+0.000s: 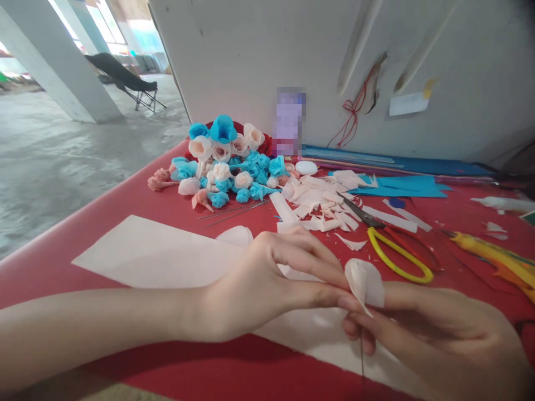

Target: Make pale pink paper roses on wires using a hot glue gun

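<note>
Presently, the left hand (280, 278) and right hand (451, 334) are both closed in fingertip pinches on the bud (357, 278), from 9 and 4 o'clock. It sits at 4 o'clock from mid-view. Step in hand, by judgement: lapping a petal (376, 292) round the base. The next move appears to call for firm pressure there, wire (362, 356) held steady. The bud's head points to 12; its long axis is near upright, wire hanging to 6. Outward: scissors (375, 224) at 1, scraps (307, 192) at 11, sheet (167, 250) at 9.
</note>
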`<state>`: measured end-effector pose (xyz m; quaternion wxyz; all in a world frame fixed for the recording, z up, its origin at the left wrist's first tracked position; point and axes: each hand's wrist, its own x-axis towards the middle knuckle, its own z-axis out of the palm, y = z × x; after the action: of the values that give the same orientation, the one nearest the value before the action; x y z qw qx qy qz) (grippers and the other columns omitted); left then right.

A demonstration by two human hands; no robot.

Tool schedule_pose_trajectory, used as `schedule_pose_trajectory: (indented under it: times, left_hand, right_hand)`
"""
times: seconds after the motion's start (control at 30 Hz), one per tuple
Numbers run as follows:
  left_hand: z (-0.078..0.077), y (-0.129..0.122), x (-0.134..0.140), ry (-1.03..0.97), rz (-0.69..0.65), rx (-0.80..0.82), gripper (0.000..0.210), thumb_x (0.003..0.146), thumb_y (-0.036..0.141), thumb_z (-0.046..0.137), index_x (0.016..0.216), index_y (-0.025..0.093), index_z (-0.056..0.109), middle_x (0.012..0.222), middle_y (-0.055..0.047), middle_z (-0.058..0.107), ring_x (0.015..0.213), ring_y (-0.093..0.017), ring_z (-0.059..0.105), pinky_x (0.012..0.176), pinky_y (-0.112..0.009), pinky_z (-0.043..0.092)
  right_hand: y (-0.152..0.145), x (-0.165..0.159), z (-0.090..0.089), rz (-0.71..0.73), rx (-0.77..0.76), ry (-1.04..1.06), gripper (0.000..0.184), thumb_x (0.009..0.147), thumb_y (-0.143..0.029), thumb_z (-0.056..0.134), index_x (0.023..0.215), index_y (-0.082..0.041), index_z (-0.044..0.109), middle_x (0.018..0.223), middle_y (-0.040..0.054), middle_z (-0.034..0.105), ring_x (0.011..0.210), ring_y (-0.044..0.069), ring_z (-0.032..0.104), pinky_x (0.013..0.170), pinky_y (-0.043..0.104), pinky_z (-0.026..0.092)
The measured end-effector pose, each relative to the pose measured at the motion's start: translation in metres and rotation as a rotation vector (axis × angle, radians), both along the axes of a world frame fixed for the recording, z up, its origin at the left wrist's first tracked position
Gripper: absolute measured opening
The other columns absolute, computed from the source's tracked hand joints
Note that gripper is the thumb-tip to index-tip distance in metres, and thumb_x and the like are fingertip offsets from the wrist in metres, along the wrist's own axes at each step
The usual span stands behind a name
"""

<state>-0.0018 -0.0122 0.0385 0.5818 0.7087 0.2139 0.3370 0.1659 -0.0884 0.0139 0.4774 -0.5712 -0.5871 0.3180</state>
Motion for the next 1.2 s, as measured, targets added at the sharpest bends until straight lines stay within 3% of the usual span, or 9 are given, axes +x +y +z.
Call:
schedule_pose_trajectory:
  times: [0.4, 0.57, 0.73, 0.87, 1.0, 1.2]
  left_hand:
    - [-0.0031, 0.0038, 0.0011, -0.035, -0.056, -0.195, 0.010, 0.065, 0.005, 0.070, 0.066, 0.015, 0.073, 0.069, -0.001, 0.065, 0.070, -0.010, 0.059, 0.070, -0.020, 0.050]
    - [-0.0044, 0.0076, 0.0011, -0.058, -0.156, -0.223, 0.010, 0.066, 0.004, 0.068, 0.067, 0.013, 0.072, 0.070, -0.002, 0.066, 0.067, -0.010, 0.061, 0.065, -0.020, 0.052]
    - [-0.0051, 0.0072, 0.0018, -0.062, -0.129, -0.222, 0.009, 0.066, 0.004, 0.068, 0.065, 0.012, 0.071, 0.069, -0.001, 0.064, 0.067, -0.010, 0.061, 0.065, -0.020, 0.052]
    - [-0.0059, 0.0068, 0.0022, -0.064, -0.077, -0.210, 0.007, 0.064, 0.004, 0.070, 0.064, 0.011, 0.070, 0.070, -0.001, 0.063, 0.067, -0.008, 0.059, 0.067, -0.018, 0.050]
    - [-0.0063, 0.0070, 0.0012, -0.100, -0.125, -0.202, 0.007, 0.066, 0.004, 0.069, 0.067, 0.011, 0.071, 0.070, -0.001, 0.064, 0.068, -0.008, 0.059, 0.066, -0.017, 0.050]
    - [-0.0064, 0.0082, -0.0007, -0.074, -0.108, -0.122, 0.010, 0.063, 0.002, 0.070, 0.068, 0.010, 0.072, 0.071, -0.001, 0.061, 0.068, -0.007, 0.056, 0.068, -0.015, 0.048]
  right_hand:
    - [0.0039, -0.0014, 0.0008, -0.067, 0.235, -0.204, 0.013, 0.072, -0.045, 0.066, 0.062, -0.036, 0.067, 0.047, -0.0120, 0.057, 0.033, 0.008, 0.050, 0.029, 0.012, 0.037]
    - [0.0030, -0.0012, 0.0033, -0.008, 0.165, -0.198, 0.015, 0.071, -0.043, 0.067, 0.059, -0.033, 0.067, 0.048, -0.0104, 0.058, 0.036, 0.008, 0.052, 0.035, 0.012, 0.040]
    - [0.0048, -0.0014, 0.0058, 0.000, 0.093, -0.128, 0.014, 0.070, -0.043, 0.068, 0.061, -0.033, 0.069, 0.048, -0.0077, 0.059, 0.037, 0.009, 0.053, 0.035, 0.010, 0.042]
    - [0.0082, 0.0003, 0.0070, 0.137, -0.097, 0.042, 0.009, 0.069, -0.039, 0.069, 0.066, -0.031, 0.071, 0.053, -0.0040, 0.062, 0.044, 0.012, 0.058, 0.043, 0.011, 0.048]
    - [0.0092, 0.0031, 0.0069, 0.280, -0.203, 0.294, 0.008, 0.076, -0.028, 0.064, 0.072, -0.031, 0.071, 0.059, -0.0022, 0.064, 0.047, 0.009, 0.058, 0.046, 0.009, 0.048]
    - [0.0083, 0.0013, 0.0057, 0.318, -0.312, 0.394, 0.010, 0.077, -0.032, 0.064, 0.071, -0.030, 0.072, 0.058, -0.0005, 0.063, 0.048, 0.010, 0.058, 0.046, 0.010, 0.048]
